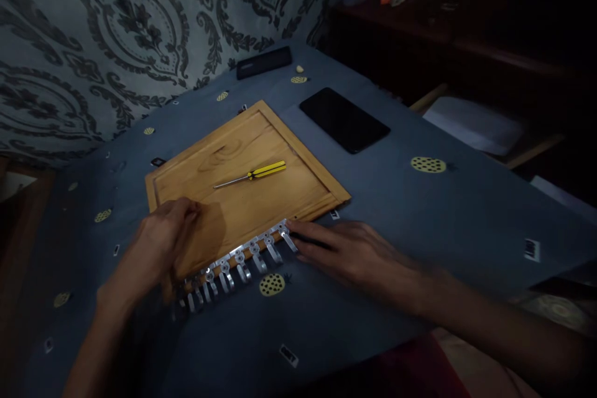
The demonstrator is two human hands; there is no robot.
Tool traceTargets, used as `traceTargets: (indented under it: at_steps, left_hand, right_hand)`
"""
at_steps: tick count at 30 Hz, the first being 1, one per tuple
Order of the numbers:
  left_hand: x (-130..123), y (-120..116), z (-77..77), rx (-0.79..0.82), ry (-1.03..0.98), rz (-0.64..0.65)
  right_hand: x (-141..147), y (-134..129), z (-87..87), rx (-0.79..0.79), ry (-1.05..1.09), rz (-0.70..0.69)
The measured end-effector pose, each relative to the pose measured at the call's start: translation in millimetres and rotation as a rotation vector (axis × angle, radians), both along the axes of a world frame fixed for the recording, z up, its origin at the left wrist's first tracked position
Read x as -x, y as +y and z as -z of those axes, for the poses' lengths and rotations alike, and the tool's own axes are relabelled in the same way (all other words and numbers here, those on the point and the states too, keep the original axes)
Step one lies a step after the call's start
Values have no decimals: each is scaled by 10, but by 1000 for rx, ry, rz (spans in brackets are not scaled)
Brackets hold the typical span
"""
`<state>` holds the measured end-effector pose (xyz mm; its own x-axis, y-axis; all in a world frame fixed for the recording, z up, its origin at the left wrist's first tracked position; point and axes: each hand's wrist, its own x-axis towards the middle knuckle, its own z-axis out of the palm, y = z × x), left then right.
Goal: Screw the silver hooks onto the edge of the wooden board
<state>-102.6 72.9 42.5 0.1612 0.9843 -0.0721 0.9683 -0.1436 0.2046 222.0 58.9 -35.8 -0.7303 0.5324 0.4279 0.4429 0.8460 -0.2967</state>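
Note:
A framed wooden board lies on the blue cloth. Along its near edge runs a metal hook rail with several hooks pointing toward me. My right hand grips the rail's right end between thumb and fingers. Over the board's near left corner, my left hand is closed, its fingertips pressed together just above the wood; whatever they hold, if anything, is hidden. A screwdriver with a yellow and black handle rests on the board, its tip to the left.
Beyond the board's right side lies a black phone. A dark phone-shaped case is by the patterned wall. The table's blue cloth carries pineapple prints. An open drawer sits to the right of the table.

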Motion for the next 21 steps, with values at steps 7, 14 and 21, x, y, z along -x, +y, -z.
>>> traceTargets:
  at_steps: [7, 14, 21]
  left_hand:
    - [10, -7, 11, -6, 37, 6]
    - [-258, -37, -71, 22, -117, 49]
    - [-573, 34, -44, 99, -280, 237]
  right_hand:
    - [10, 4, -7, -9, 25, -9]
    - [11, -5, -12, -12, 15, 3]
    - [22, -5, -18, -42, 4, 16]
